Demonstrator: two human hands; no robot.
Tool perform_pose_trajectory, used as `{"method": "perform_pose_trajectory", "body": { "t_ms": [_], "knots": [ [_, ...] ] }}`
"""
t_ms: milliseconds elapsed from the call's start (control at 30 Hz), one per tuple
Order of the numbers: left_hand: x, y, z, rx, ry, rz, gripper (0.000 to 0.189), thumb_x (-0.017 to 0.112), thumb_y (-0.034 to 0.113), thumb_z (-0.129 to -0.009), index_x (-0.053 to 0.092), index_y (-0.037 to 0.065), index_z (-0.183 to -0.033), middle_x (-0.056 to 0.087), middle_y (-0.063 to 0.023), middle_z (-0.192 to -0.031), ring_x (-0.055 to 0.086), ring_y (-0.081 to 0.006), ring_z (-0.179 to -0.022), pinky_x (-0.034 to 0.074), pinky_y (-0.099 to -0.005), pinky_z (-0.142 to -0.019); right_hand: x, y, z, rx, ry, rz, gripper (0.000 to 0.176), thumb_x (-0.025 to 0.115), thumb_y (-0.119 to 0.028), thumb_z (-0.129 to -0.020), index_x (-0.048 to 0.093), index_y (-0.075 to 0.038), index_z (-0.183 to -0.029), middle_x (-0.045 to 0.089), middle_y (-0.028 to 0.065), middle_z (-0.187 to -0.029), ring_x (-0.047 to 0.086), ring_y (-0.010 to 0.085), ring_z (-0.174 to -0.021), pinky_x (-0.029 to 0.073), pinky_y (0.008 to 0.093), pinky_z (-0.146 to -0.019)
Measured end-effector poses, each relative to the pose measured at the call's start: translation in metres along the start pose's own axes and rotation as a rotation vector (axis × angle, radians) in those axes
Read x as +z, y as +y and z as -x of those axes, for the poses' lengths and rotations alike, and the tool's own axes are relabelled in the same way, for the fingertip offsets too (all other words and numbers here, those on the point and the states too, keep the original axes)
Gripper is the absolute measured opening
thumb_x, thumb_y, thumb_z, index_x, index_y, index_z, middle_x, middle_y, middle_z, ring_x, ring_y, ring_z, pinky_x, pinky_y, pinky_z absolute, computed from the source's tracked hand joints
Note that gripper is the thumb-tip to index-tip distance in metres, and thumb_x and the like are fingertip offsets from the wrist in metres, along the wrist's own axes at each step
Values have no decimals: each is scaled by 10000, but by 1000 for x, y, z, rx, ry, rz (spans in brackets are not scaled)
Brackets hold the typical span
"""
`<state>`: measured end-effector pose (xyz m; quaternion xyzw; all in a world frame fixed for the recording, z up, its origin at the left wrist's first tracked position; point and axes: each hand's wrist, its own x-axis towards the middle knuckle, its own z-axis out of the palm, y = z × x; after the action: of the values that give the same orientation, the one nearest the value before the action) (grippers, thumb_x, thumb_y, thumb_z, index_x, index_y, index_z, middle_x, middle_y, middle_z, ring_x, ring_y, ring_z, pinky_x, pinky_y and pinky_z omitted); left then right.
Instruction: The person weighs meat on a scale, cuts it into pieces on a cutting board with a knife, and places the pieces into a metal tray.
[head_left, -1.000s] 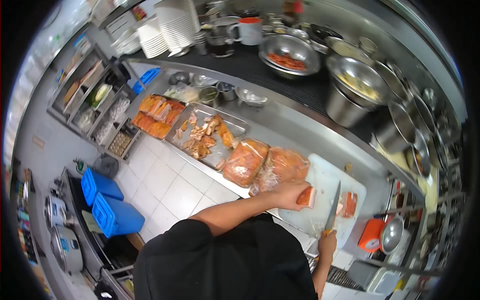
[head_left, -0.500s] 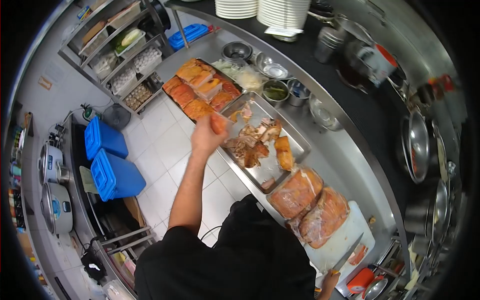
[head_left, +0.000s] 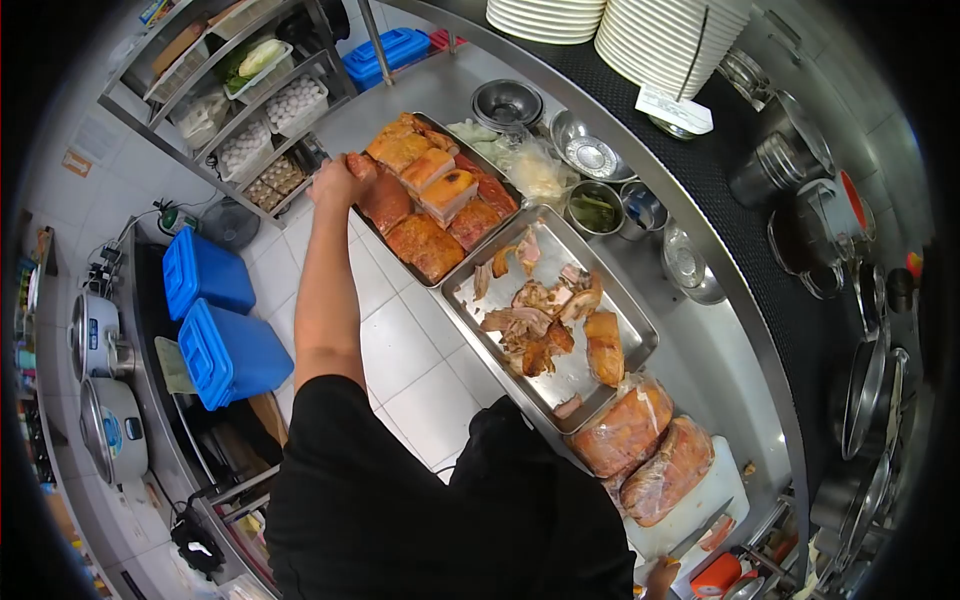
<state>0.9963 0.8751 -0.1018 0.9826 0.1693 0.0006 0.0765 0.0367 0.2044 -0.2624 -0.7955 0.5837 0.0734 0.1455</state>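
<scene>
My left hand (head_left: pixel 338 181) is stretched to the far left corner of a tray (head_left: pixel 436 284) of browned meat slabs (head_left: pixel 424 255). Its fingers are closed on a reddish piece of meat (head_left: pixel 361 168), partly hidden by the hand. At the bottom right, my right hand (head_left: pixel 661 576) grips a knife (head_left: pixel 700 538), whose blade lies over the white cutting board (head_left: pixel 655 537). A small slice of meat (head_left: pixel 717 533) rests beside the blade. Two plastic-wrapped meat pieces (head_left: pixel 664 470) sit at the board's upper side. A steel tray (head_left: pixel 572 238) holds torn meat scraps (head_left: pixel 535 318) and a browned block (head_left: pixel 603 348).
Metal bowls (head_left: pixel 507 105) and small pots (head_left: pixel 594 208) line the counter's back. Above runs a black shelf with stacked white plates (head_left: pixel 660 45). Blue lidded bins (head_left: pixel 235 350) stand on the left, below a rack (head_left: pixel 215 165) of eggs and vegetables.
My left hand has moved up and left with the piece of meat, from beside the steel tray to the slab tray's far corner. The view has shifted; my right hand still holds the knife.
</scene>
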Motion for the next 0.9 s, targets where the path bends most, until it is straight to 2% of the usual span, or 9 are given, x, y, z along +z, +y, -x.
{"method": "perform_pose_trajectory", "body": {
  "t_ms": [167, 300, 500, 600, 700, 800, 900],
  "knots": [
    [36, -3, -50, 80, -46, -47, 794, 783, 617, -775, 614, 158, -1401, 598, -136, -1460, 592, -329, -1328, 488, -430, -1103, -24, -57, 22, 33, -29, -21, 488, 656, -270, -965, 509, 165, -1127, 650, 373, -1046, 644, 537, -977, 509, 571, -856],
    [31, 2, -52, 67, -119, -2, 829, 778, 613, -776, 608, 84, -1392, 605, -163, -1448, 595, -319, -1328, 486, -417, -1110, -26, -64, 30, 42, -22, -9, 455, 640, -259, -970, 519, 152, -1122, 654, 362, -1043, 648, 527, -960, 513, 565, -851],
    [24, 12, -36, -3, -60, -31, 777, 741, 608, -826, 603, 105, -1401, 600, -157, -1455, 599, -316, -1325, 498, -426, -1096, -26, -64, 27, 58, -37, -1, 484, 628, -278, -975, 521, 159, -1155, 659, 365, -1080, 649, 532, -987, 512, 564, -883],
    [45, 8, -45, 48, -30, -64, 769, 724, 605, -841, 572, 139, -1434, 588, -136, -1474, 602, -340, -1316, 511, -417, -1081, -18, -58, 21, 77, -31, -34, 493, 633, -275, -973, 514, 165, -1163, 655, 362, -1085, 647, 527, -990, 512, 560, -889],
    [58, -4, -47, 98, 6, 20, 807, 717, 587, -850, 502, 183, -1515, 559, -120, -1515, 553, -352, -1377, 442, -506, -1151, -13, -53, 21, 69, -24, -18, 483, 638, -265, -972, 514, 163, -1158, 653, 361, -1082, 648, 523, -988, 512, 556, -889],
    [53, 3, -33, 58, 94, -18, 879, 717, 575, -848, 423, 198, -1586, 528, -115, -1555, 479, -342, -1451, 312, -633, -1205, -26, -79, 31, 76, -33, -29, 470, 642, -266, -974, 524, 159, -1135, 651, 356, -1064, 648, 514, -982, 509, 552, -887],
    [47, 6, -44, 140, 47, -11, 947, 726, 581, -834, 364, 213, -1627, 483, -113, -1600, 422, -335, -1496, 190, -705, -1220, -31, -87, 37, 77, -47, -53, 461, 639, -273, -978, 536, 155, -1116, 649, 358, -1056, 644, 514, -987, 503, 551, -890]
  ]
}}
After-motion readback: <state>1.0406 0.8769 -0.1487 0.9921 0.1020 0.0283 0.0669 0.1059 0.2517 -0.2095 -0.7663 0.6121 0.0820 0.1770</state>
